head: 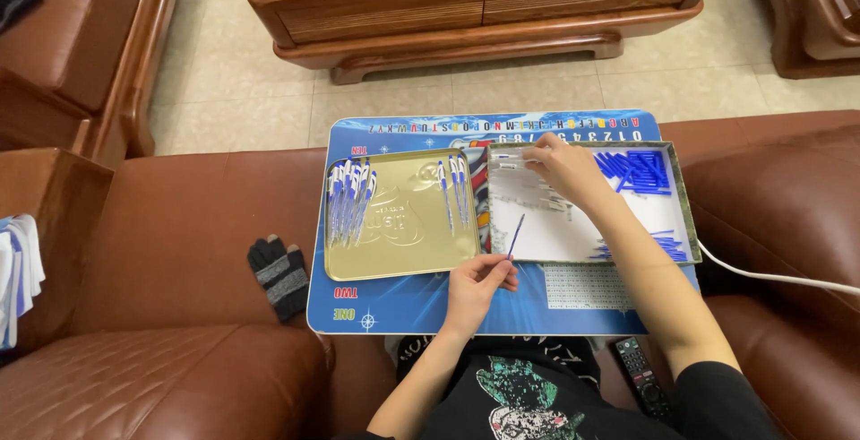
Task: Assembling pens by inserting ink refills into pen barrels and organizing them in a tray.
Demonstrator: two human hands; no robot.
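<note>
From the head camera, much sits out of plain sight. Your right hand (563,168) covers the clear pen parts beneath it in the white box (555,238), so you cannot tell whether its fingers have closed on any of them or only touch them. The small pieces there are too fine to make out one by one. The far rim of the blue play mat (403,301) is partly covered by the box and the gold tin tray (403,256), and your own torso cuts off the mat's near edge. The black remote control (641,375) lies half tucked beside your right forearm.

Your left hand (477,280) rests low on the mat, just at the near edge of the tray, fingers pinched shut on the lower end of a thin blue pen refill (516,235). The refill tilts up and to the right, its tip over the box's left wall. Your right arm reaches forward across the box, palm down, fingers curled toward the far left corner.

Assembled blue-and-white pens (349,200) lie in a row at the tray's left side, with a few more (454,187) at its right. Loose blue pen caps (640,171) heap in the box's far right corner. A striped grey glove (280,274) lies on the brown leather sofa (170,252), left of the mat.
</note>
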